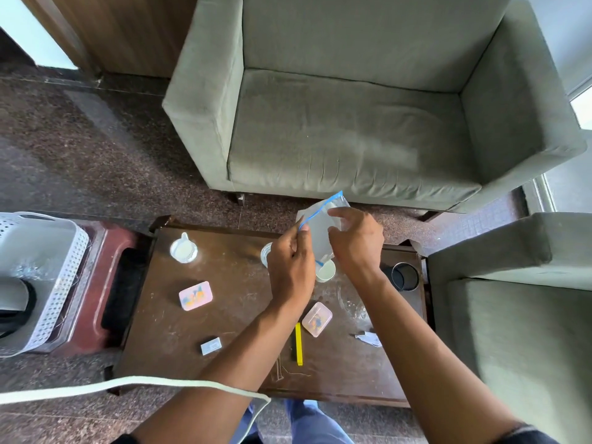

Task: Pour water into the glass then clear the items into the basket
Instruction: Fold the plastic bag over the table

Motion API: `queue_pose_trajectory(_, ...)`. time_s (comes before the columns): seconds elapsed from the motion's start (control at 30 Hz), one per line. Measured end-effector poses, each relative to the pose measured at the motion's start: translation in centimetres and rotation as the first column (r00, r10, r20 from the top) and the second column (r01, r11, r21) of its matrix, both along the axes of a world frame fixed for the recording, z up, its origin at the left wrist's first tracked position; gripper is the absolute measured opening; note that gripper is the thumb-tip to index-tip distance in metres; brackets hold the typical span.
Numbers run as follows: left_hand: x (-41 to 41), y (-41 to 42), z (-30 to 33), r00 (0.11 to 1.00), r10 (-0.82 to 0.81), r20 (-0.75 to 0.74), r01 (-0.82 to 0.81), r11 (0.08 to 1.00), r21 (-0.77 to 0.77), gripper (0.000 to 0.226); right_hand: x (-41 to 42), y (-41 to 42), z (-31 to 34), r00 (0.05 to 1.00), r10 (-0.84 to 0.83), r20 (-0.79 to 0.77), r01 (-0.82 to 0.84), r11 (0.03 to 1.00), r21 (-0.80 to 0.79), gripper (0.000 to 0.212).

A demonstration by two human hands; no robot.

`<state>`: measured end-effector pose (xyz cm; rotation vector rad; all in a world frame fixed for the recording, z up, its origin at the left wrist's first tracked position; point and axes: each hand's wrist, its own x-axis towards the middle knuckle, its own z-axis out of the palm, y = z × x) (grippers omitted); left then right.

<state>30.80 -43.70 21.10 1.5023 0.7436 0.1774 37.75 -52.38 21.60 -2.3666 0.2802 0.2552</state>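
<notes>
Over the dark wooden table, with the white basket waiting well off to the left, the person is tipping a clear zip bag above a white cup. The left hand is pinching the bag's blue edge and the right hand is gripping its far side. Keeping the low corner directly over the cup's mouth and tilting slowly should be preventing spills, I'd say.

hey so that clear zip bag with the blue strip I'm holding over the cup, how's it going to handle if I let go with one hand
The zip bag looks like thin, soft plastic, so it would probably flop and fold. Both hands, left hand and right hand, pinch it now, hinting it needs two-point support. Its lower corner hangs over the white cup; sagging could shift that corner off the cup.
</notes>
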Motion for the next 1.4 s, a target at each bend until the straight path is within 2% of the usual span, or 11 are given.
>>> queue_pose_trajectory(0.17,-0.8,0.8,-0.3,0.997,-0.07,0.033,0.069,0.997,0.043,0.043,0.6,1.0,0.9,0.998,0.037,0.058,-0.038,0.999,0.02,0.048)
queue_pose_trajectory(0.33,0.1,2.8,-1.4,0.993,0.116,-0.026,-0.119,0.964,-0.236,0.05,0.9,1.2,2.4,0.986,0.073,0.152,-0.083,0.995,0.063,0.046)
queue_pose_trajectory(0.43,1.2,4.5,-2.9,0.969,0.183,-0.167,-0.229,0.918,-0.324,0.045,1.1,1.3,3.9,0.979,0.121,0.164,-0.136,0.987,0.086,0.04)
queue_pose_trajectory(0.5,1.9,5.6,-3.9,0.939,0.19,-0.286,-0.293,0.878,-0.378,0.054,1.0,1.4,4.7,0.969,0.165,0.182,-0.182,0.98,0.085,0.038)
queue_pose_trajectory(0.57,2.2,6.4,-4.5,0.931,0.185,-0.314,-0.317,0.835,-0.45,0.049,0.9,1.5,5.4,0.963,0.196,0.185,-0.22,0.968,0.119,0.036)
queue_pose_trajectory(0.7,2.5,7.1,-5.1,0.935,0.209,-0.285,-0.339,0.758,-0.557,0.036,0.1,1.3,5.6,0.954,0.256,0.155,-0.286,0.932,0.224,0.038)
queue_pose_trajectory(0.8,2.4,7.3,-4.9,0.939,0.225,-0.261,-0.337,0.753,-0.565,0.034,-0.7,1.0,5.2,0.936,0.306,0.176,-0.341,0.912,0.229,0.04)
queue_pose_trajectory(1.03,2.3,7.7,-5.9,0.945,0.241,-0.22,-0.325,0.763,-0.559,0.036,-1.6,0.2,4.1,0.901,0.405,0.159,-0.412,0.911,0.012,0.041)
queue_pose_trajectory(1.13,2.3,7.6,-6.2,0.966,0.18,-0.188,-0.256,0.779,-0.572,0.03,-1.7,-0.6,3.0,0.935,0.34,0.1,-0.341,0.94,-0.007,0.032)
queue_pose_trajectory(1.23,2.4,7.4,-6.5,0.976,0.166,-0.138,-0.215,0.786,-0.58,0.01,-1.7,-1.3,1.8,0.975,0.212,0.061,-0.214,0.976,0.035,0.038)
queue_pose_trajectory(1.4,2.7,6.6,-8.7,0.979,0.175,-0.109,-0.206,0.79,-0.577,0.025,-1.4,-2.1,-0.1,0.978,0.206,-0.027,-0.206,0.978,0.017,0.048)
